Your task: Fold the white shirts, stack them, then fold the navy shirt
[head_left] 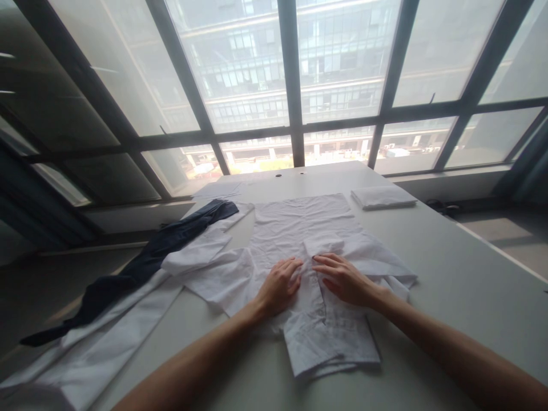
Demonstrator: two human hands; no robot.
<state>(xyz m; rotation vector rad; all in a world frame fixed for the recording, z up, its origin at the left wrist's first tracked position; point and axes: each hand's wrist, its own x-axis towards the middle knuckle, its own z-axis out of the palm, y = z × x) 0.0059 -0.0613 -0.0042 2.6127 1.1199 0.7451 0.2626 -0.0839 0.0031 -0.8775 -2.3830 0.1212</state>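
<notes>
Two bare hands lie flat on a white shirt (306,240) spread across the pale surface (449,274) in front of a wall of windows. The left hand (280,285) and the right hand (342,279) sit side by side near the shirt's middle, palms down, fingers (327,261) loosely extended and slightly spread; neither is closed around anything, they only press on the cloth. The shirt lies partly folded, its lower panels doubled over toward the near edge, one sleeve (205,251) stretching out to the left.

It looks like thin woven cotton: light, limp, and creased all over, so it probably has no stiffness of its own and would sag wherever it is not supported. On this smooth surface it likely slides easily, which makes flat-palm pressure a sound way to keep it still. Pinching a single layer would probably drag the layers apart; a better hold seems to be at a folded edge or at the seams, with both hands well apart so that the fold stays square. Nothing about it appears fragile.

Left of the shirt lies a dark navy garment (141,268) over more white cloth (111,337). Toward the far right sits a folded white piece (383,197), well apart from the hands.
</notes>
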